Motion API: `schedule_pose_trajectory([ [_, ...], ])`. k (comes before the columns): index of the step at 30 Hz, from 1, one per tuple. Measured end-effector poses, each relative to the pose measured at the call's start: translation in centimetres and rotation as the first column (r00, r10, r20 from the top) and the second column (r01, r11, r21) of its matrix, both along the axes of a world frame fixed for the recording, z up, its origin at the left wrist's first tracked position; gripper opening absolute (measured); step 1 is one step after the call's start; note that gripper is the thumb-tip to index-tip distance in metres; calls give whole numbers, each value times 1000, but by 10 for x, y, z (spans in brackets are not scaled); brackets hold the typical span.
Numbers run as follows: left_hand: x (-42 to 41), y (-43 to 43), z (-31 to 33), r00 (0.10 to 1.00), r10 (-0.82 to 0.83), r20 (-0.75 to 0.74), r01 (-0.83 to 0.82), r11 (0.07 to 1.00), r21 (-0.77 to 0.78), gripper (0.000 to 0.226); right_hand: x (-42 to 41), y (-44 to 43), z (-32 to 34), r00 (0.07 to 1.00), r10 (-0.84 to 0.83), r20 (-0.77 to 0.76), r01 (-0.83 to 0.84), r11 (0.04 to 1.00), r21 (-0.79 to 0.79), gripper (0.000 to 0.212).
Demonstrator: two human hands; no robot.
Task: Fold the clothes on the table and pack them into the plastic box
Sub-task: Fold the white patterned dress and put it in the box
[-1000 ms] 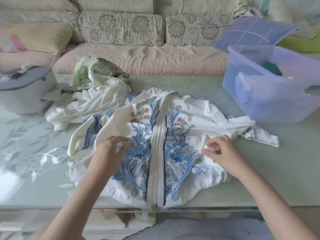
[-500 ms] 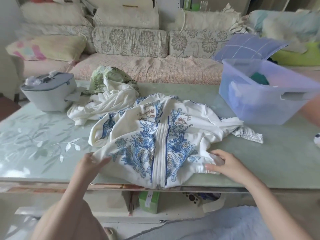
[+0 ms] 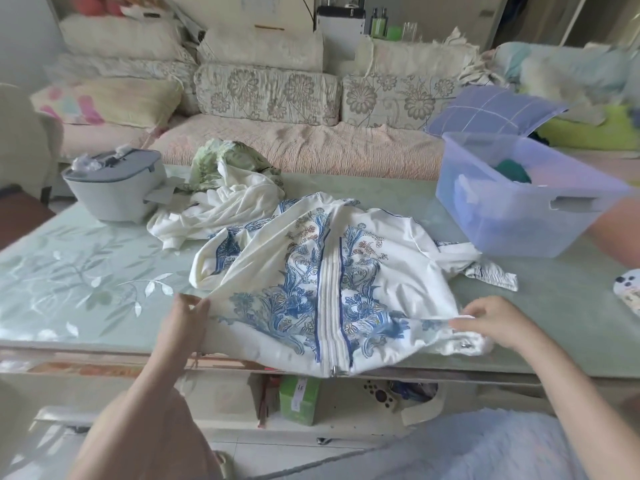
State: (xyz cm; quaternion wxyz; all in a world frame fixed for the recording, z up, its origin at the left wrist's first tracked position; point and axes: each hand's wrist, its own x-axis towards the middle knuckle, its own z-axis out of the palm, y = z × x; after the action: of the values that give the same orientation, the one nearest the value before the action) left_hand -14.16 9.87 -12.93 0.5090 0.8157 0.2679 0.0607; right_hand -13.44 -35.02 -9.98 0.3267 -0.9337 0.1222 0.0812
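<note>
A white jacket with blue floral print and a centre zip (image 3: 332, 282) lies spread on the green glass table (image 3: 86, 282), its hem hanging slightly over the near edge. My left hand (image 3: 185, 318) pinches the hem's left corner. My right hand (image 3: 490, 318) pinches the hem's right corner. Behind the jacket lies a crumpled white garment (image 3: 221, 209) and a green patterned one (image 3: 225, 164). The translucent blue plastic box (image 3: 512, 216) stands at the table's right, with some dark green and white cloth inside.
A grey lidded appliance (image 3: 114, 185) sits at the back left of the table. A sofa with cushions (image 3: 270, 98) runs behind it. Another person's arm (image 3: 616, 230) shows at the right edge by the box. A shelf under the table holds a green carton (image 3: 299, 398).
Both hands slid from the jacket's middle down and outward to its hem corners, then drew the hem taut along the table's near edge. The camera pulled back and tilted up.
</note>
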Motion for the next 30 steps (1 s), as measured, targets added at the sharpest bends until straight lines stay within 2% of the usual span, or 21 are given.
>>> schedule_pose_trajectory([
  [2, 0, -4, 1, 999, -29, -45, 31, 999, 41, 19, 4, -1, -6, 1000, -8, -18, 6, 994, -110, 22],
  [5, -3, -11, -3, 991, -105, -78, 102, 994, -42, 31, 5, 7, -23, 999, -47, -11, 46, 995, -93, 24],
  [10, -18, -13, 4, 935, -317, -162, 303, 947, -104, 19, 8, 11, -43, 989, -149, 17, 150, 974, -169, 58],
  [13, -23, -8, 7, 881, -410, -235, 397, 912, -102, 21, 8, 14, -48, 986, -164, 34, 168, 956, -242, 55],
  [16, -23, -14, 10, 883, -373, -285, 364, 927, -88, 38, 6, 21, -48, 988, -138, 67, 151, 950, -274, 40],
  [18, -21, -20, 11, 891, -332, -310, 337, 941, -41, 66, 7, 22, -48, 981, -164, 101, 185, 945, -269, 36],
  [20, -18, -23, 5, 890, -314, -330, 338, 941, 16, 87, 9, 21, -43, 961, -195, 197, 251, 912, -325, 18],
  [22, -17, -24, 1, 895, -274, -353, 320, 944, 77, 80, 13, 16, -36, 925, -184, 332, 314, 862, -398, 8],
  [24, -16, -26, -3, 887, -238, -396, 324, 932, 165, 68, 19, 10, -30, 906, -152, 395, 335, 827, -452, 8],
  [26, -15, -29, -6, 864, -221, -452, 367, 891, 265, 57, 25, 6, -28, 917, -123, 380, 320, 796, -514, 11],
  [28, -16, -29, -7, 843, -252, -476, 419, 863, 284, 53, 28, 10, -30, 933, -97, 348, 293, 766, -573, 21],
  [30, -13, -26, -11, 842, -309, -442, 449, 855, 258, 50, 27, 24, -33, 942, -19, 336, 215, 802, -557, 34],
])
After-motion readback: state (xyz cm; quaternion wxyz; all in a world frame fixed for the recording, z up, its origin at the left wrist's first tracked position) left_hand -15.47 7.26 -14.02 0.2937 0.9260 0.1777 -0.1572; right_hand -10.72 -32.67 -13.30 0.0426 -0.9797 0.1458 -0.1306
